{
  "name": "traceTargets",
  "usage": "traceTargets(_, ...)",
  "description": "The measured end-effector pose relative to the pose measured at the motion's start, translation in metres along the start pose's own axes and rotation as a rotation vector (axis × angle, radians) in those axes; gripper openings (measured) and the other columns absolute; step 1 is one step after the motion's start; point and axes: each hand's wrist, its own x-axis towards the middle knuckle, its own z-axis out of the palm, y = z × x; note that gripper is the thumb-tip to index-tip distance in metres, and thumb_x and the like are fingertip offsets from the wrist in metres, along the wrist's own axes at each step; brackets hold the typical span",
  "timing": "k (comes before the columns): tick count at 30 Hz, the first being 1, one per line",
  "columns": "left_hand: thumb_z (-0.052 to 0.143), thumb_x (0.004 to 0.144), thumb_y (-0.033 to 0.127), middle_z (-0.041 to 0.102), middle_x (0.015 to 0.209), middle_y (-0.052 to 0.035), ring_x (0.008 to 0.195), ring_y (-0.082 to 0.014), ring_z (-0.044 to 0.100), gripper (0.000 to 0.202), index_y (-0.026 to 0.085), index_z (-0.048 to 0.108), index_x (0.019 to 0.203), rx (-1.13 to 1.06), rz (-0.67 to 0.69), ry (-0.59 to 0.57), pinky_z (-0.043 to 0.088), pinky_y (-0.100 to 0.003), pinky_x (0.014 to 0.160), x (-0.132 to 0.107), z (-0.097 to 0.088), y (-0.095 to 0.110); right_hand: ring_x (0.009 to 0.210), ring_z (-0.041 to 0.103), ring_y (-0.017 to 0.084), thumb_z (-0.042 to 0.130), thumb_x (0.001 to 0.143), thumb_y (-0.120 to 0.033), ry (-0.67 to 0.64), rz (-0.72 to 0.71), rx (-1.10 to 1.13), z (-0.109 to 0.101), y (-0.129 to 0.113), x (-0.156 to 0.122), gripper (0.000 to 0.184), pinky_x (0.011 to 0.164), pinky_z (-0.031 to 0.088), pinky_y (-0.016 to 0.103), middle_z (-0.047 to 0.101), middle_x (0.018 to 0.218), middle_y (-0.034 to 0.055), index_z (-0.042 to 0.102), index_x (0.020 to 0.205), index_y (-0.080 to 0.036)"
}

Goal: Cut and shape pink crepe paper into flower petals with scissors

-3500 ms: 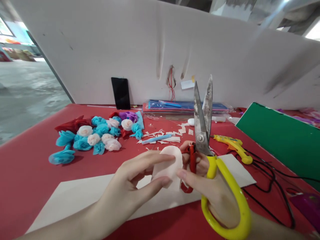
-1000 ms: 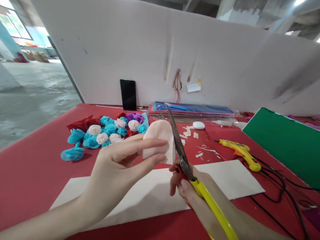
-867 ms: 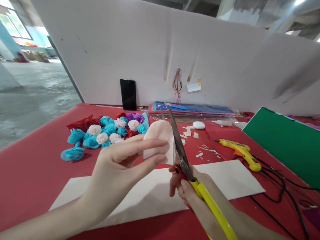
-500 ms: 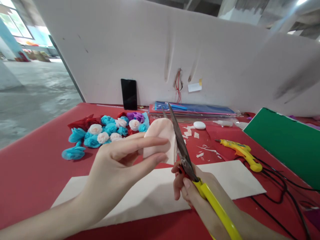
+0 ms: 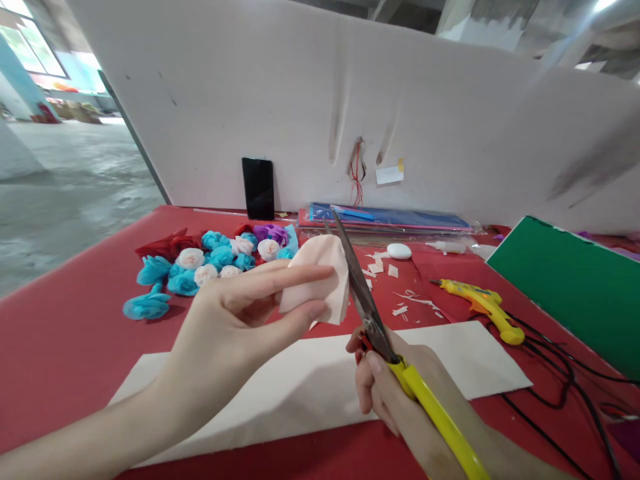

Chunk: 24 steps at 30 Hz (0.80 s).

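Between the thumb and fingers of my left hand (image 5: pixel 240 313) is a folded piece of pale pink crepe paper (image 5: pixel 325 273) with a rounded top. My right hand (image 5: pixel 395 380) is closed around scissors (image 5: pixel 367 307) with yellow handles, their dark blades pointing up and away. The blades stand right beside the paper's right edge, slightly parted at the tips. Below both hands lies a long cream paper strip (image 5: pixel 300 393). Small pale paper scraps (image 5: pixel 377 265) are scattered behind the scissors.
Blue, white, red and purple paper flowers (image 5: pixel 220 257) cluster at the left. A phone (image 5: pixel 259 189) leans on the white back panel (image 5: pixel 250 87). At the right are a yellow glue gun (image 5: pixel 480 303), black cords (image 5: pixel 560 360) and a green board (image 5: pixel 575 287). Wrapped paper packs (image 5: pixel 400 218) lie behind.
The pink paper in my left hand has tilted and shifted slightly left, leaving a small gap to the blades. My right hand with the scissors has moved very little.
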Motion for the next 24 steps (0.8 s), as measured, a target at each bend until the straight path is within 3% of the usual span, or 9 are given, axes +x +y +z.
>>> traceTargets(3, 0.068, 0.069, 0.015, 0.070, 0.074, 0.0146, 0.071, -0.0071, 0.066, 0.031, 0.043, 0.071, 0.081, -0.021, 0.003, -0.008, 0.050, -0.004, 0.060, 0.001, 0.000, 0.001, 0.031, 0.035, 0.006, 0.047, 0.083, -0.047, -0.011, -0.068, 0.165, 0.005, 0.001, 0.001, 0.032, 0.038, 0.032, 0.022, 0.047, 0.043, -0.0042, 0.054, 0.077, -0.016)
traceTargets(7, 0.069, 0.070, 0.016, 0.072, 0.085, 0.0144, 0.085, -0.0109, 0.067, 0.029, 0.042, 0.071, 0.084, -0.030, 0.017, -0.016, 0.052, -0.007, 0.068, 0.000, 0.000, 0.001, 0.023, 0.025, 0.004, 0.042, 0.080, -0.061, 0.060, -0.079, 0.301, 0.016, 0.016, 0.006, 0.046, 0.031, 0.023, 0.022, 0.041, 0.034, -0.0070, 0.054, 0.075, -0.017)
traceTargets(11, 0.069, 0.071, 0.016, 0.072, 0.089, 0.0149, 0.090, -0.0118, 0.067, 0.031, 0.042, 0.070, 0.086, -0.032, 0.021, -0.031, 0.052, -0.007, 0.070, -0.001, 0.002, 0.001, 0.022, 0.024, 0.004, 0.040, 0.084, -0.050, 0.082, -0.055, 0.253, 0.018, 0.022, 0.005, 0.037, 0.033, 0.028, 0.022, 0.040, 0.034, -0.0072, 0.052, 0.078, -0.016)
traceTargets(16, 0.068, 0.072, 0.017, 0.072, 0.088, 0.0147, 0.090, -0.0109, 0.067, 0.029, 0.042, 0.070, 0.086, -0.039, -0.007, -0.042, 0.051, -0.005, 0.068, -0.001, 0.001, 0.002, 0.034, 0.038, 0.006, 0.045, 0.083, -0.041, -0.103, -0.109, 0.077, 0.005, 0.012, -0.002, 0.027, 0.036, 0.026, 0.020, 0.053, 0.051, -0.0015, 0.052, 0.091, -0.017)
traceTargets(20, 0.069, 0.071, 0.017, 0.073, 0.084, 0.0127, 0.086, -0.0120, 0.068, 0.026, 0.040, 0.072, 0.083, -0.056, -0.025, -0.033, 0.053, -0.006, 0.066, -0.001, -0.001, 0.003, 0.051, 0.049, 0.011, 0.049, 0.079, -0.034, -0.214, -0.193, 0.222, 0.003, 0.017, 0.001, 0.022, 0.045, 0.035, 0.022, 0.059, 0.064, 0.0023, 0.052, 0.093, -0.018)
traceTargets(24, 0.068, 0.069, 0.015, 0.073, 0.080, 0.0119, 0.080, -0.0112, 0.068, 0.029, 0.040, 0.072, 0.083, -0.060, -0.019, -0.027, 0.052, -0.006, 0.059, -0.001, -0.001, 0.002, 0.052, 0.046, 0.010, 0.050, 0.075, -0.033, -0.307, -0.195, 0.376, 0.000, 0.029, 0.015, 0.024, 0.048, 0.035, 0.023, 0.061, 0.069, 0.0027, 0.051, 0.094, -0.019)
